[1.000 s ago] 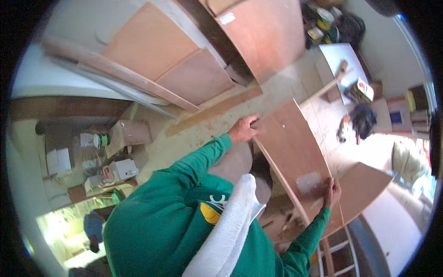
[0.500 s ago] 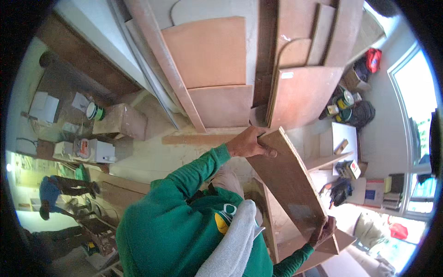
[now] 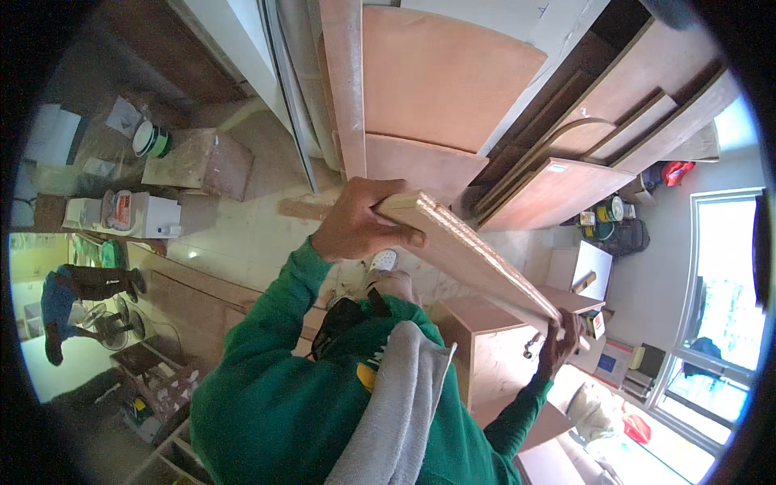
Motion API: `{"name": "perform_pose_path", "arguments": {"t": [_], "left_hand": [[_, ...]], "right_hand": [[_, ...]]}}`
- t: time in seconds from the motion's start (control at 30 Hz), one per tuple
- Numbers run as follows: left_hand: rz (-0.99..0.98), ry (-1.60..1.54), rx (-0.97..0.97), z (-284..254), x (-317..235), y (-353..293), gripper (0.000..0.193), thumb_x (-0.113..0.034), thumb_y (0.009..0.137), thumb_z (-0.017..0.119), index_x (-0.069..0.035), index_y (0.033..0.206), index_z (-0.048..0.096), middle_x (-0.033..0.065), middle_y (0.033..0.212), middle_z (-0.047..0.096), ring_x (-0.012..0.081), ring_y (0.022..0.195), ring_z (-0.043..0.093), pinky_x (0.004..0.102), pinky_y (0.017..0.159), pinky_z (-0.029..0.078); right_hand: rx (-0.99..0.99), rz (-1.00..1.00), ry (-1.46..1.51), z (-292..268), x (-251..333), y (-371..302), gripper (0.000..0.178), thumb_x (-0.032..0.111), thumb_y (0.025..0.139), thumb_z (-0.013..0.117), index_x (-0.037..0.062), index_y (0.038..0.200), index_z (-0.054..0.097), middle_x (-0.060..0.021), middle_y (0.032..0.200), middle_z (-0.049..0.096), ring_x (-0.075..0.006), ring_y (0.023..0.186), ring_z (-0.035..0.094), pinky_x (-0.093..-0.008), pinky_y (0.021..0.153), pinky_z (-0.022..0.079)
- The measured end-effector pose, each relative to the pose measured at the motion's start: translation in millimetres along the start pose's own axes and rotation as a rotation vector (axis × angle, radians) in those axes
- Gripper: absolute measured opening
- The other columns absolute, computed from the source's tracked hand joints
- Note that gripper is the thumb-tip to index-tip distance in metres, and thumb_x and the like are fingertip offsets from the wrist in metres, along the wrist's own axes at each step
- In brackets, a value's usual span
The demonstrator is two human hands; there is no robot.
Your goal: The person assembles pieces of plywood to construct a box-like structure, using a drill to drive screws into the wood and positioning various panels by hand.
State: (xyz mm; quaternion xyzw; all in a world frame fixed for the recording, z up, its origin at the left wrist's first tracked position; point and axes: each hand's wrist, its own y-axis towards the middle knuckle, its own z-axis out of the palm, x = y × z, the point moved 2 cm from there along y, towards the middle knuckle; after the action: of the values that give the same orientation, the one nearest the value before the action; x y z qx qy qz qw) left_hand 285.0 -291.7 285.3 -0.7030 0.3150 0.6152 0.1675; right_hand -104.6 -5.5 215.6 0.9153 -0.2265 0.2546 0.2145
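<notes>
A long plywood board (image 3: pixel 461 257) is held up in front of me, slanting from the middle of the view down to the right. Its pale, rough layered edge faces up. At the near-left end, my left hand (image 3: pixel 364 220) is closed round the board, thumb along its face. My right hand (image 3: pixel 561 343) grips the opposite end, with the fingers partly hidden in shadow. Below the board stands a light wooden cabinet box (image 3: pixel 505 356), close to my right forearm. Whether the board touches the box, I cannot tell.
Large plywood sheets (image 3: pixel 444 81) and more panels (image 3: pixel 558 194) lean at the far side. To the left are a dusty box (image 3: pixel 198 166) and a paint bucket (image 3: pixel 151 140). A person (image 3: pixel 61 299) stands near a fan at the far left. A window (image 3: pixel 731 267) is at right.
The board has turned from showing its broad brown face to showing its edge. Both hands still hold it, the left now further left and higher. My view has swung, revealing the cabinet box more.
</notes>
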Motion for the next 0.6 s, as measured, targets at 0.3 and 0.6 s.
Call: {"name": "perform_pose_path", "arguments": {"t": [0.3, 0.6], "left_hand": [[-0.005, 0.138, -0.102, -86, 42, -40, 0.039, -0.022, 0.075, 0.096, -0.003, 0.102, 0.075, 0.0089, 0.087, 0.075, 0.0144, 0.078, 0.069, 0.0322, 0.068, 0.055], [-0.223, 0.136, -0.151, -118, 81, -79, 0.043, -0.026, 0.074, 0.097, -0.002, 0.102, 0.074, 0.0079, 0.089, 0.074, 0.0162, 0.082, 0.070, 0.0339, 0.074, 0.056]], "right_hand": [[0.230, -0.028, 0.014, 109, 44, 6, 0.037, 0.036, 0.093, 0.072, 0.0023, 0.108, 0.071, -0.0140, 0.103, 0.068, -0.0326, 0.103, 0.062, -0.0441, 0.101, 0.042], [0.368, -0.077, 0.009, 166, 69, 11, 0.036, 0.036, 0.093, 0.071, 0.0032, 0.107, 0.071, -0.0103, 0.097, 0.069, -0.0287, 0.100, 0.063, -0.0431, 0.103, 0.041]]}}
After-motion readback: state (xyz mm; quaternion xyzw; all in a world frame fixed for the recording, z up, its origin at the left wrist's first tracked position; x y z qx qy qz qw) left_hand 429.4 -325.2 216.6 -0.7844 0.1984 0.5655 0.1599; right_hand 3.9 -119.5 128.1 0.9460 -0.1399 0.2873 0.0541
